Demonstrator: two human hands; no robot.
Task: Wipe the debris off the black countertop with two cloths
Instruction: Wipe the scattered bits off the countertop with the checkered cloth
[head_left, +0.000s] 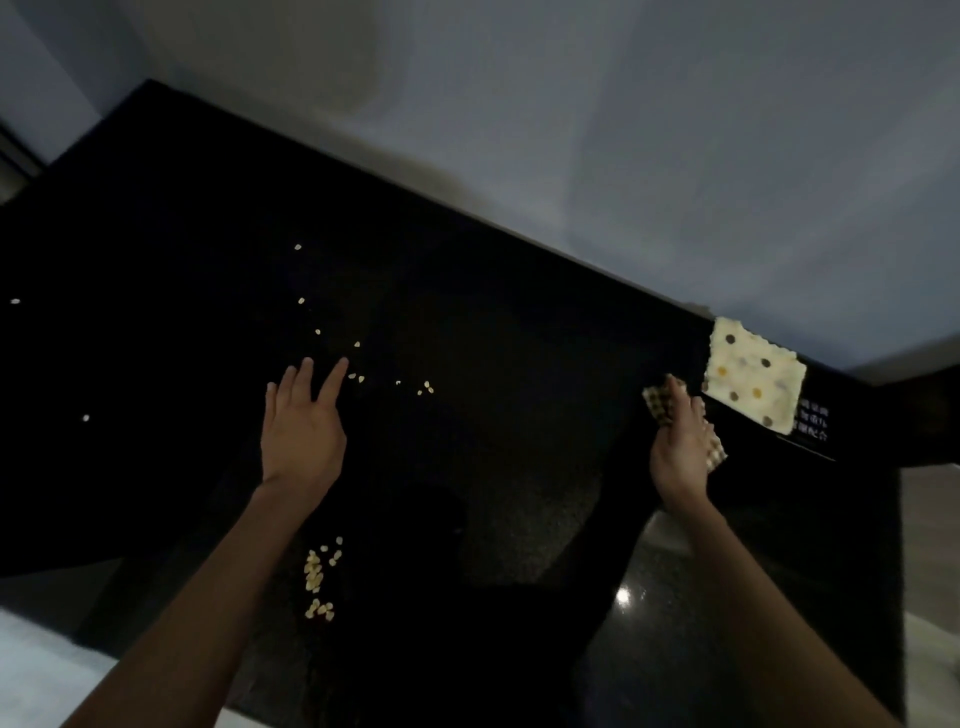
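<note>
Fingers (681, 397) of right hand (675, 447) on checked cloth (657, 404) | left hand (301, 431) spread

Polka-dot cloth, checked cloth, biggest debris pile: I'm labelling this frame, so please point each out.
Polka-dot cloth (750, 382), head view, its middle.
Checked cloth (655, 404), head view, its far left corner.
Biggest debris pile (315, 571), head view, middle of the cluster.

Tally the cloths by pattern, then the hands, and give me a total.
Dotted cloth: 1
Checked cloth: 1
Hands: 2 (left hand, right hand)
Total: 4
</note>
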